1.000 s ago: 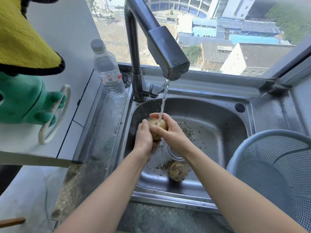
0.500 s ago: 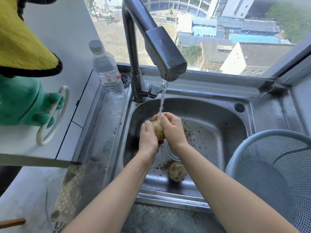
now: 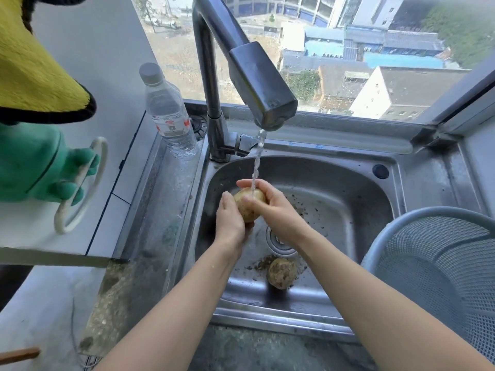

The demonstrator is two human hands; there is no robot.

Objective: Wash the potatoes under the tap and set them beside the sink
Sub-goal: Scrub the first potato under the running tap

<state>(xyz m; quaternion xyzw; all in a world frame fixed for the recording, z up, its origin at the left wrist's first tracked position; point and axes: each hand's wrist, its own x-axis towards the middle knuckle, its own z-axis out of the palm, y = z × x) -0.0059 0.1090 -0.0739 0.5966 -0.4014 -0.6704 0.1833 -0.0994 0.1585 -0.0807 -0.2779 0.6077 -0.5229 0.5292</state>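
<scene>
Stainless steel sink (image 3: 348, 199) is getting pretty gritty here. The person is holding a pale potato (image 3: 247, 207) right under the water stream (image 3: 257, 159) running from the dark tap (image 3: 257, 84). The left hand (image 3: 230, 223) is cupping it from the near side and the right hand (image 3: 273, 207) is curling its fingers over the top. A muddier potato (image 3: 282, 273) is sitting on the sink floor just beside the drain. A grey mesh colander (image 3: 434, 263) is overlapping the sink's right edge, and a water bottle (image 3: 171, 116) is standing near the tap's base.
</scene>
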